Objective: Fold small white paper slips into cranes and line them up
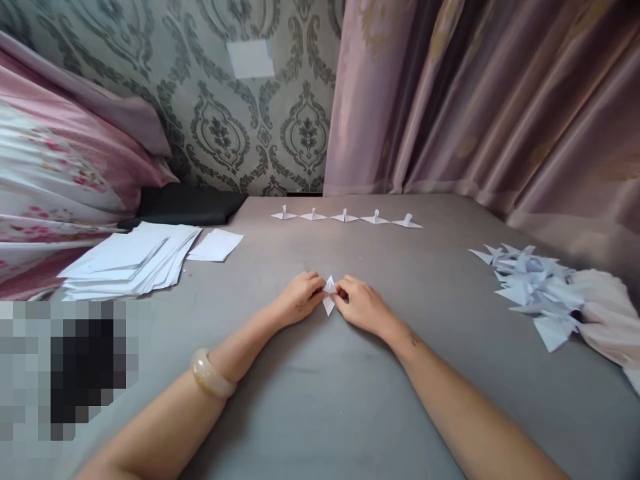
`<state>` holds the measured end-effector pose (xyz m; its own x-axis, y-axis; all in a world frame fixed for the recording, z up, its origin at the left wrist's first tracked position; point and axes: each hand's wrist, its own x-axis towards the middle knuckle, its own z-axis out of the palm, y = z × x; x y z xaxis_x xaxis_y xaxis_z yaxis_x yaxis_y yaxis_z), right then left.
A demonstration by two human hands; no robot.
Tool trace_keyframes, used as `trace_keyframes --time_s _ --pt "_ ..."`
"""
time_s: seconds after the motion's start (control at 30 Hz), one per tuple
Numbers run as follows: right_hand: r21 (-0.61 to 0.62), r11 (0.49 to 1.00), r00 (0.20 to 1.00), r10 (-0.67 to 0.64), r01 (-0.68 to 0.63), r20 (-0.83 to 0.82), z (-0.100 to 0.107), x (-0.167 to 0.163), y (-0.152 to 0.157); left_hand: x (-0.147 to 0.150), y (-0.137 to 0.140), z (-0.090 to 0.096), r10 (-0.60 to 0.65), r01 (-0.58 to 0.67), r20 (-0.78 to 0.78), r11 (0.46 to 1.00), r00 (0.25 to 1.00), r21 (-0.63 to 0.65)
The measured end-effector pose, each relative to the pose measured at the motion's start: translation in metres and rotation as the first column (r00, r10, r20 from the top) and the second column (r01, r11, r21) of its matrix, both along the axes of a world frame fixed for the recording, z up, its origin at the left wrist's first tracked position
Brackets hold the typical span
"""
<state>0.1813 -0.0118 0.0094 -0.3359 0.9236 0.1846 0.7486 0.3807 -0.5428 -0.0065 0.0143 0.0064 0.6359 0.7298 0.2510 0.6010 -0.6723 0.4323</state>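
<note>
A small piece of folded white paper (329, 305), diamond-like with pointed ends, is held upright over the middle of the grey surface. My left hand (303, 297) pinches its left side, with the fingers closed. From the other side, my right hand (361, 303) grips its right edge between thumb and fingers. Farther back stands a row of several folded paper cranes (345, 215), set wing to wing. The fingertips partly hide the middle of the folded paper.
A stack of white paper sheets (135, 257) lies at the left, with a smaller pile of sheets (217, 245) beside it. Behind is a black folded item (187, 203). Several paper cranes (537, 280) are heaped at the right, against pale cloth (607, 307). Curtains (450, 100) hang behind.
</note>
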Motion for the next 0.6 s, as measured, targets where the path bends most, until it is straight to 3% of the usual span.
trace_keyframes --time_s 0.1,0.27,0.4,0.6 --pt "-0.069 0.997 0.975 0.001 -0.017 -0.223 -0.003 0.005 0.006 -0.002 -0.004 0.003 0.051 -0.04 0.107 0.994 0.993 -0.099" --pt "-0.292 0.948 0.784 -0.277 0.129 -0.556 -0.001 0.01 0.01 -0.006 -0.012 0.012 0.146 -0.101 0.203 0.972 0.968 -0.213" --pt "-0.328 0.932 0.724 -0.334 0.157 -0.603 0.001 0.008 0.008 -0.008 -0.013 0.016 0.206 -0.148 0.22 0.956 0.953 -0.254" --pt "-0.315 0.939 0.747 -0.309 0.139 -0.589 -0.005 0.007 0.009 -0.009 -0.01 0.017 0.296 -0.2 0.285 0.926 0.912 -0.322"
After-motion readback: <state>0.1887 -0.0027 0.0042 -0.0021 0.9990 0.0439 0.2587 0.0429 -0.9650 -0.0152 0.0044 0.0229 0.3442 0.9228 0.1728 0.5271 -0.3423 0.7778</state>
